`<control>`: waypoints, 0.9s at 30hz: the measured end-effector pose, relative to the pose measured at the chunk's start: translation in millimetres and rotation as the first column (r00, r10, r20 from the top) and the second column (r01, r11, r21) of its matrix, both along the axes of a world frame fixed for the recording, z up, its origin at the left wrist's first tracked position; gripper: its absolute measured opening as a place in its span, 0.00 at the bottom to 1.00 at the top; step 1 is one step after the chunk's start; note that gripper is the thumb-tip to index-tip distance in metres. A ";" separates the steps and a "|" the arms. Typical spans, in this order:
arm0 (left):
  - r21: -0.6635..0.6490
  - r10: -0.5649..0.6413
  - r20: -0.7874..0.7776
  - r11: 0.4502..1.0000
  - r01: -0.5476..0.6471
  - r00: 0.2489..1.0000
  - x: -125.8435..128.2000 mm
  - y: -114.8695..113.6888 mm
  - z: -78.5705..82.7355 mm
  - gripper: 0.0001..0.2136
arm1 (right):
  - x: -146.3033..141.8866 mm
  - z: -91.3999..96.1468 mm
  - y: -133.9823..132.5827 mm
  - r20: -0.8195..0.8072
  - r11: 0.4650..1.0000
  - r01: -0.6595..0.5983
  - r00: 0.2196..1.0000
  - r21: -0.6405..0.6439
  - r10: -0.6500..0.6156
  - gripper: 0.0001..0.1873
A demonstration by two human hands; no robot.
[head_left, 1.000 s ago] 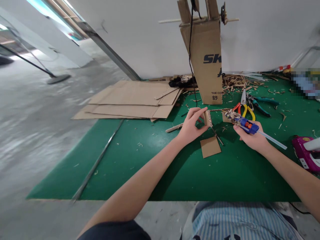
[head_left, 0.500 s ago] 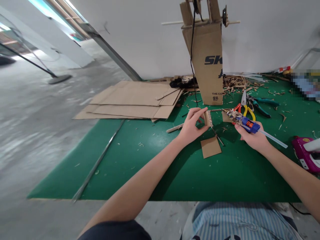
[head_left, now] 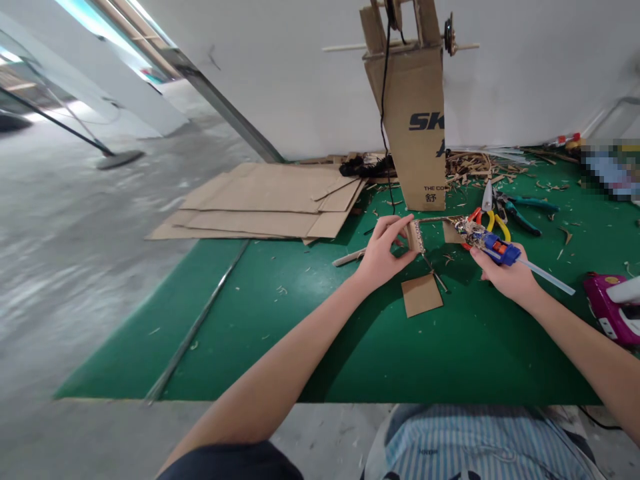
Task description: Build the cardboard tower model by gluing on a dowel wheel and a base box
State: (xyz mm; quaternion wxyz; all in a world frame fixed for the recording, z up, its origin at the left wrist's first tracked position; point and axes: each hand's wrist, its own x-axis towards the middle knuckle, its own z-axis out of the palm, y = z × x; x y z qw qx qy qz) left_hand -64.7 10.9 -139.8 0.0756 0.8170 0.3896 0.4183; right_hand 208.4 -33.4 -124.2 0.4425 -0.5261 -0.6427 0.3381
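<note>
My left hand (head_left: 383, 252) pinches a small upright cardboard piece (head_left: 415, 236) between thumb and fingers. My right hand (head_left: 506, 277) grips a blue hot glue gun (head_left: 500, 253), its front crusted with dried glue and a clear glue stick (head_left: 547, 277) jutting from the back. The gun's crusted tip lies close to a thin cardboard strip (head_left: 435, 219) joined to the held piece. Below both hands, a loose cardboard square (head_left: 422, 295) lies on the green work mat (head_left: 280, 333).
Yellow-handled pliers (head_left: 493, 227) and teal-handled pliers (head_left: 523, 217) lie just beyond my right hand. Behind stands a tall cardboard construction (head_left: 413, 120), among cardboard scraps (head_left: 470, 165). Flat cardboard sheets (head_left: 260, 210) lie left, a magenta device (head_left: 610, 310) right.
The glue gun and my right hand have shifted slightly to the right. My left hand still holds the cardboard piece in nearly the same place.
</note>
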 end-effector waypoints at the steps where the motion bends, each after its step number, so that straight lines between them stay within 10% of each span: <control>1: -0.003 0.005 -0.001 1.000 -0.005 1.000 -0.3 0.2 -0.2 0.30 | -0.2 0.3 0.0 -0.020 1.000 0.018 1.000 -0.024 -0.019 0.23; 27: 0.008 0.030 0.014 1.000 -0.030 0.999 -2.4 -0.1 2.0 0.31 | 0.8 1.9 1.8 -0.066 0.994 0.096 0.993 -0.057 -0.100 0.24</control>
